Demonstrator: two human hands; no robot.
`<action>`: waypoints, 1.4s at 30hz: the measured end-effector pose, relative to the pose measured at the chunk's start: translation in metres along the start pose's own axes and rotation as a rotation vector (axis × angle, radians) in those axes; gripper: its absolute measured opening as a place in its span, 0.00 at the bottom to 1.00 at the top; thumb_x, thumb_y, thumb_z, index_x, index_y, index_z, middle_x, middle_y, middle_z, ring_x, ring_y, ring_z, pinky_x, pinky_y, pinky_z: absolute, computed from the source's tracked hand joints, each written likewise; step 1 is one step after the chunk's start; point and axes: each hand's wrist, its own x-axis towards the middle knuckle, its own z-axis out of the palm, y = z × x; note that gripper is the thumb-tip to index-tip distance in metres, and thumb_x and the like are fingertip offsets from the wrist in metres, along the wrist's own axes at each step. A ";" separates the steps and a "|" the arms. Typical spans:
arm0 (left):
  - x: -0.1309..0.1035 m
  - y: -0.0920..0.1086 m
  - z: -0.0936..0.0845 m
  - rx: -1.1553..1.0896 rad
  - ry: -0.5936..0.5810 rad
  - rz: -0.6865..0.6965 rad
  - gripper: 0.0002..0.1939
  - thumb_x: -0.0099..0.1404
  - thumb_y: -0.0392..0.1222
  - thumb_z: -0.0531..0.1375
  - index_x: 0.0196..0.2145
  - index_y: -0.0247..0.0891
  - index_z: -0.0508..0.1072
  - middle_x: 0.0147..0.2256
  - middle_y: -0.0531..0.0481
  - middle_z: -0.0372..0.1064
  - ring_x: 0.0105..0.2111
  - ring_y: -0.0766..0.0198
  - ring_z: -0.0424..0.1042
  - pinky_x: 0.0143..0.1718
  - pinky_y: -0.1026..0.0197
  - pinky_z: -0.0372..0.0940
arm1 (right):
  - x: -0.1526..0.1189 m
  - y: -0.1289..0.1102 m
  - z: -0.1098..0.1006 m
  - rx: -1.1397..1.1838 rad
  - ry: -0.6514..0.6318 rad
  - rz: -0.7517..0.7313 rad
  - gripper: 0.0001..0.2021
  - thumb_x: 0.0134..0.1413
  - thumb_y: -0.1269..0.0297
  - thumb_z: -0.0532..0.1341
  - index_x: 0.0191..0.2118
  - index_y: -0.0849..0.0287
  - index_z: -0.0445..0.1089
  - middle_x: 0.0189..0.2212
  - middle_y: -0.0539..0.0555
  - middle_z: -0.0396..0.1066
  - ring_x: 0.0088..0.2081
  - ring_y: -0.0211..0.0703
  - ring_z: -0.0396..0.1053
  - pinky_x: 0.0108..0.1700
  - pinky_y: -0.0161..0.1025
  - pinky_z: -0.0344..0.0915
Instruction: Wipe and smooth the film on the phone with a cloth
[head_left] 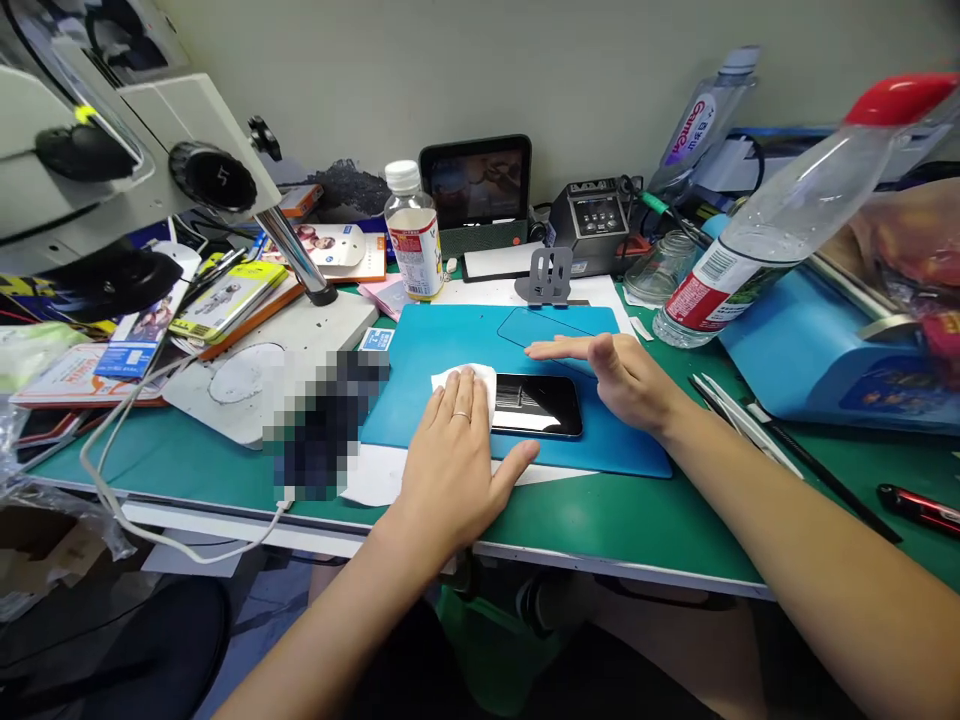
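A black smartphone [551, 405] lies face up on a blue mat [442, 335], with light reflected in its glass. My left hand [457, 460] lies flat on a white wipe [484, 385], pressing it over the phone's left end; the fingers are stretched out and the thumb stands apart. My right hand [607, 375] hovers just right of the phone, open and holding nothing, fingers pointing left. Behind the phone, a thin dark outline shaped like a phone frame [525, 312] rests on the mat, partly hidden by my right hand.
At the left stands a microscope [217, 175] on its base. Behind the mat are a grey phone stand [550, 275], a drink bottle [414, 240] and a screen device [476, 185]. To the right, a red-capped bottle [750, 265] leans beside tweezers [739, 420]. A cable [112, 470] hangs over the front edge.
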 end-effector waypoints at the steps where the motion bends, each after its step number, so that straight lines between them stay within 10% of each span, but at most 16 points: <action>1: 0.003 0.002 0.000 0.003 0.005 -0.004 0.45 0.77 0.64 0.47 0.70 0.16 0.53 0.71 0.23 0.47 0.73 0.38 0.47 0.70 0.39 0.53 | 0.000 0.000 -0.001 0.000 0.006 0.005 0.42 0.56 0.23 0.45 0.43 0.51 0.85 0.48 0.58 0.84 0.57 0.62 0.77 0.65 0.61 0.65; 8: -0.026 0.026 0.004 0.040 0.045 0.054 0.48 0.75 0.67 0.46 0.71 0.16 0.53 0.72 0.23 0.46 0.72 0.35 0.48 0.68 0.37 0.57 | -0.002 -0.001 -0.003 -0.003 -0.015 -0.023 0.42 0.58 0.24 0.44 0.45 0.49 0.85 0.49 0.56 0.83 0.59 0.61 0.75 0.67 0.60 0.63; 16: 0.007 0.062 0.006 -0.003 0.005 0.057 0.54 0.73 0.73 0.45 0.70 0.15 0.55 0.71 0.22 0.48 0.73 0.37 0.47 0.71 0.40 0.51 | -0.001 0.001 -0.003 -0.001 0.004 -0.009 0.42 0.56 0.23 0.44 0.43 0.50 0.85 0.48 0.56 0.84 0.58 0.62 0.76 0.66 0.60 0.65; 22: -0.017 0.057 0.004 -0.026 0.034 0.136 0.51 0.74 0.72 0.41 0.71 0.19 0.57 0.71 0.27 0.48 0.73 0.39 0.48 0.70 0.42 0.55 | 0.000 0.002 -0.002 0.013 -0.002 -0.020 0.42 0.57 0.24 0.45 0.44 0.50 0.85 0.49 0.56 0.84 0.58 0.61 0.76 0.66 0.59 0.65; 42: 0.009 0.071 0.005 0.047 0.006 0.170 0.44 0.75 0.67 0.49 0.69 0.22 0.60 0.70 0.25 0.54 0.71 0.38 0.53 0.69 0.39 0.57 | -0.004 0.001 -0.004 0.002 -0.014 -0.007 0.45 0.59 0.25 0.42 0.46 0.55 0.84 0.50 0.59 0.83 0.59 0.57 0.75 0.66 0.52 0.62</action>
